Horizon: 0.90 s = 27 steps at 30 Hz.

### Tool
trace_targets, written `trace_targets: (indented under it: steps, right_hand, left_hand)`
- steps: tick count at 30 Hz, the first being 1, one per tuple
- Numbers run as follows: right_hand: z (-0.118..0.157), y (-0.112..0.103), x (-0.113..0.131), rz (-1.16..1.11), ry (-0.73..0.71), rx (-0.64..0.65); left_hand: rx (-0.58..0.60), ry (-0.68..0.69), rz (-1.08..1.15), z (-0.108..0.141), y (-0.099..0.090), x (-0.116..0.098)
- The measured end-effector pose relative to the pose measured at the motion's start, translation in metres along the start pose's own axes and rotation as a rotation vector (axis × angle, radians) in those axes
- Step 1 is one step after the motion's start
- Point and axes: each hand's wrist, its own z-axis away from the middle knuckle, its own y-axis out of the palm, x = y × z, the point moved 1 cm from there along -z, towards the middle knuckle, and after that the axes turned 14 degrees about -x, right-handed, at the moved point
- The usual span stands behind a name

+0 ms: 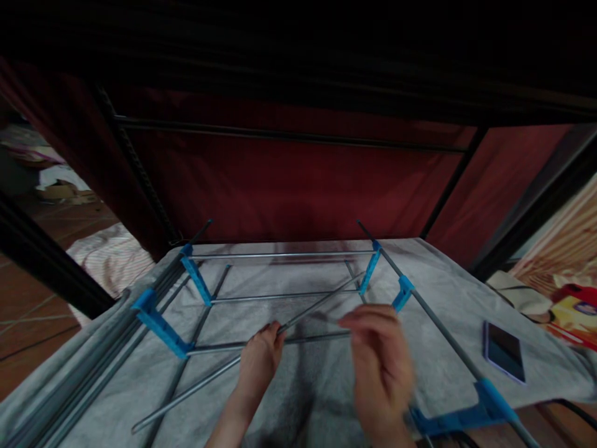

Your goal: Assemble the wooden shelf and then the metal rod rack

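My left hand [262, 356] is closed around a loose metal rod [200, 387], which slants from the lower left to the upper right across a frame of tubes. Blurred by motion, my right hand [380, 367] is raised over the frame's right side. Its fingers curl together at the tips, and whatever they pinch, if anything, is too smeared to make out. Blue plastic brackets join the tubes: a left bracket [163, 326], a far left bracket [196, 277], a far right bracket [370, 269] and a near right bracket [471, 410]. A crossbar [214, 348] runs under the slanting rod.
Several grey tubes [88, 367] lie along the left edge of the cloth-covered surface [443, 348]. A phone [504, 351] rests at the right, near a red and yellow package [576, 316]. Red fabric [303, 186] hangs behind, with dark posts on both sides.
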Motion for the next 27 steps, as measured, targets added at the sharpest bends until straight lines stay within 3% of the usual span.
trace_targets:
  steps: [4,7,9,13,16,27]
  right_hand:
    - [0.036,0.034,-0.076,0.032,0.307,-0.090]
    - [0.065,0.039,-0.132,0.034,0.597,-0.227]
    - [0.074,0.036,-0.157,-0.072,0.835,-0.277]
    - [0.062,0.032,-0.178,-0.504,1.231,-0.180]
    - [0.046,0.033,-0.190,-0.562,1.327,-0.218]
    - [0.011,0.042,-0.249,-0.429,1.317,-0.317]
  left_hand:
    - [-0.053,-0.018,-0.018,0.018,0.007,0.019]
    - [-0.120,0.031,-0.056,0.025,0.012,0.025]
    - [-0.136,0.076,-0.076,0.028,0.017,0.024]
    - [-0.118,0.140,-0.122,0.031,0.025,0.016]
    - [-0.107,0.156,-0.152,0.029,0.029,0.017]
    - [-0.112,0.108,-0.196,0.025,0.035,0.059]
